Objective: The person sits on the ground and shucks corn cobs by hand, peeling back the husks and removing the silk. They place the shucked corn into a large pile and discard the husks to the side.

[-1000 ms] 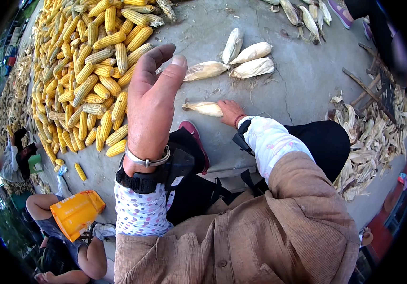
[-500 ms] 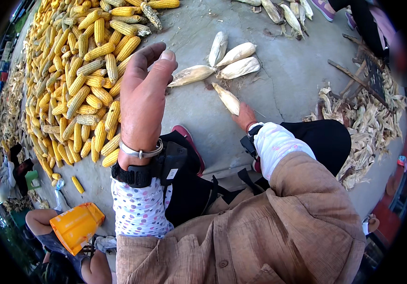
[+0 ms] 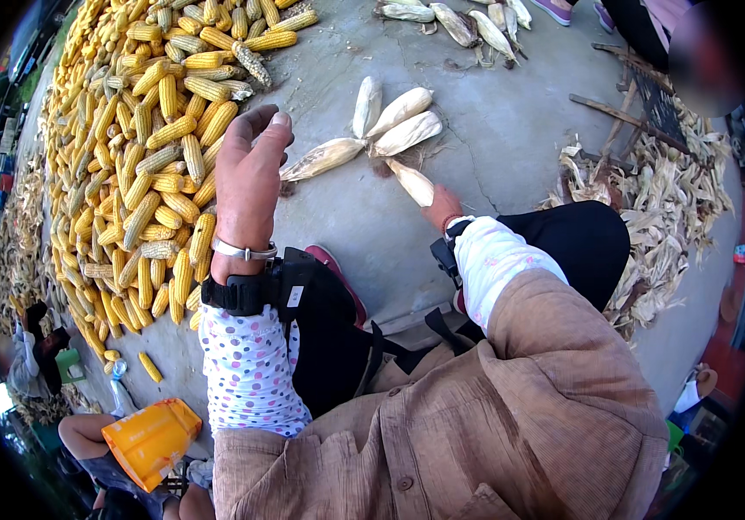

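Note:
My right hand (image 3: 443, 209) grips the near end of an ear of corn (image 3: 411, 184), still wrapped in pale dry husk. The tip of this ear points away from me, toward several other husk-covered ears (image 3: 409, 134) fanned out on the concrete. Raised at the left, my left hand (image 3: 249, 185) has its fingers loosely curled and its thumb apart, with nothing seen in it. Behind that hand spreads a big heap of bare yellow corn cobs (image 3: 154, 186). The inner side of the left fingers is partly hidden.
Loose dry husks (image 3: 663, 234) lie in a pile at the right, beside a wooden frame (image 3: 628, 121). More unhusked ears (image 3: 468, 26) lie at the far side, near another person's feet (image 3: 554, 10). An orange bucket (image 3: 152, 442) is at lower left by a seated person's legs.
My left hand has come down slightly, its fingers drawn nearer the thumb. The right hand keeps its hold on the ear, whose tip now sits closer to the fanned ears. The view has shifted.

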Tool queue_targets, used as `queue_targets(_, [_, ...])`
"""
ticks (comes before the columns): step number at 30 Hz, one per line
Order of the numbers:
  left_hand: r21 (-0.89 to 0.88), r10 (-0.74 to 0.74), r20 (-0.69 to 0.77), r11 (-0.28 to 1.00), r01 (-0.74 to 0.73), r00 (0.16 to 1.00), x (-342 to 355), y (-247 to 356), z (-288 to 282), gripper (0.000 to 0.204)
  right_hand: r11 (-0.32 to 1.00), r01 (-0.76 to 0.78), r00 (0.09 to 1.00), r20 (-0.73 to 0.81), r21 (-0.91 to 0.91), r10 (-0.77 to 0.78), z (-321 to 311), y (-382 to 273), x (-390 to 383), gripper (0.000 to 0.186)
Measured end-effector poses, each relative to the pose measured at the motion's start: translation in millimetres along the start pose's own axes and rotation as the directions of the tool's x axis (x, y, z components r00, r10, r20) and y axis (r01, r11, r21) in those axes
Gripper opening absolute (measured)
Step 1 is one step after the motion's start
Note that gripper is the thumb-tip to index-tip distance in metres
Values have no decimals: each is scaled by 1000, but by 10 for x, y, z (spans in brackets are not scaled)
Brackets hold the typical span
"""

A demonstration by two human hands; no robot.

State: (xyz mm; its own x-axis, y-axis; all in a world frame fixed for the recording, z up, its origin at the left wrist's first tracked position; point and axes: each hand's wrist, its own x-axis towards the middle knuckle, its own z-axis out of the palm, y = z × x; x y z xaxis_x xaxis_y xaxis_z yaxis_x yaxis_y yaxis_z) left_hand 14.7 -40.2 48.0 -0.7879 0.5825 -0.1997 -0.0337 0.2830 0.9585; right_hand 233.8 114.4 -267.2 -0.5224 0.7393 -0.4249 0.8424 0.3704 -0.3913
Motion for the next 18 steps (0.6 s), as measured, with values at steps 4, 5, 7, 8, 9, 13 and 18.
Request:
queue_targets(4, [34, 34, 29, 999, -35, 999, 39, -63, 61, 38, 959, 266, 947, 210, -93, -242, 228, -4, -287, 44])
queue_targets(5, [48, 58, 32, 997, -60, 998, 51, -105, 74, 38, 934, 332, 920, 264, -130, -291, 263, 16, -331, 44])
queue_targets(7, [76, 84, 36, 993, -87, 996, 45, -146, 90, 37, 978, 189, 951, 264, -84, -161, 239, 71, -359, 46])
queue_targets(8, [90, 86, 37, 992, -89, 996, 35, -151, 100, 37, 991, 116, 959, 266, -62, -96, 209, 84, -369, 46])
queue_targets(9, [103, 88, 36, 990, -92, 995, 30, -158, 105, 37, 996, 85, 973, 219, -37, -75, 168, 77, -349, 47])
queue_targets(13, [145, 112, 27, 983, -114, 993, 61, -197, 51, 36, 1000, 1, 995, 96, 12, -2, 36, 27, -249, 47])
queue_targets(18, [94, 144, 21, 985, -146, 989, -20, -135, 69, 40, 977, 196, 952, 256, -84, -168, 85, -22, -304, 49])
